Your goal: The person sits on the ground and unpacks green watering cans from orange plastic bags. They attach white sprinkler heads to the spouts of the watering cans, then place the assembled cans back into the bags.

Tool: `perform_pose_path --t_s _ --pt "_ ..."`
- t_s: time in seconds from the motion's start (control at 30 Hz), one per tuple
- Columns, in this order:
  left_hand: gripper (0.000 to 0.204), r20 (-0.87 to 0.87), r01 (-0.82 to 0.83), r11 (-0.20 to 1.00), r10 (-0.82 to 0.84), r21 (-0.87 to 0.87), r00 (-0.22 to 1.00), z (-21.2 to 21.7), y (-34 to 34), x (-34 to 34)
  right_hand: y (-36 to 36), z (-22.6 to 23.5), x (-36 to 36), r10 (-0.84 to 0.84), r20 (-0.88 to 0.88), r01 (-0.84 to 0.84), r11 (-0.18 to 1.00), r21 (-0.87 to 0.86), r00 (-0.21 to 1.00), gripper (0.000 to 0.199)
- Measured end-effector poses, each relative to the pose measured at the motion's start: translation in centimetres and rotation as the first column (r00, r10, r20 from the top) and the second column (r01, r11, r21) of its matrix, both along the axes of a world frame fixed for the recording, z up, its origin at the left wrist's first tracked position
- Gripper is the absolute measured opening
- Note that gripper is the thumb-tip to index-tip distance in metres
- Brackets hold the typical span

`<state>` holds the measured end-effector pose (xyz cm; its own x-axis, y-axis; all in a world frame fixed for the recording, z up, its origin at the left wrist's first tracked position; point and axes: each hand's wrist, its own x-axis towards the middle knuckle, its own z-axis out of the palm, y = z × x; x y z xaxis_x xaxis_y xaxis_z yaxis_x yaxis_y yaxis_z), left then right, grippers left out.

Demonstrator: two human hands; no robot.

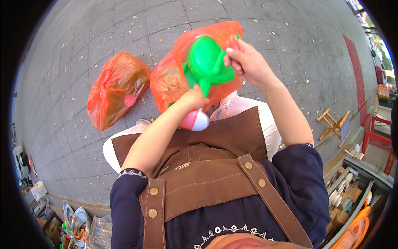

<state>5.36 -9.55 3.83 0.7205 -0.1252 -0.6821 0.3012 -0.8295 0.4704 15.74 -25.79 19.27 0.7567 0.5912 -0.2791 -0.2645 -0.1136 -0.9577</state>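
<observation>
My left hand (194,98) grips the lower end of a bright green plastic toy (206,62), and a pink and white rounded piece (195,120) sits just under that hand. My right hand (244,58) pinches the upper right edge of the green toy. Both hands hold it up in front of my brown apron (207,174). Behind the toy hangs an orange plastic bag (170,79); which hand carries it is hidden.
A second tied orange plastic bag (116,89) lies on the grey paved ground (74,50) to the left. A small wooden folding stool (331,122) and red chair frames (375,137) stand at right. Shelves of goods (348,195) lie lower right, wire coils (76,222) lower left.
</observation>
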Motion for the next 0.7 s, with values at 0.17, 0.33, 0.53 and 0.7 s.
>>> perform_pose_path --t_s 0.17,0.33,0.53,0.7 --pt "0.082 -0.043 -0.024 0.991 0.018 -0.132 0.999 2.6 -2.4 3.0 -3.6 -3.1 -0.7 -0.039 0.132 0.072 0.965 -0.25 0.99 0.02" --pt "0.083 0.077 -0.065 0.906 0.107 -0.418 0.991 0.5 -2.1 1.0 -7.7 -7.3 1.1 0.037 0.717 0.494 0.701 -0.515 0.696 0.059" --pt "0.092 -0.058 0.002 0.98 -0.014 -0.2 0.998 -0.6 -3.2 0.3 -3.6 -6.5 2.8 0.242 0.554 0.375 0.522 -0.766 0.796 0.073" --pt "0.094 0.026 0.091 0.958 -0.087 -0.272 0.996 -6.1 -2.9 0.1 -2.9 -14.6 4.0 0.176 0.411 0.206 0.653 -0.729 0.895 0.053"
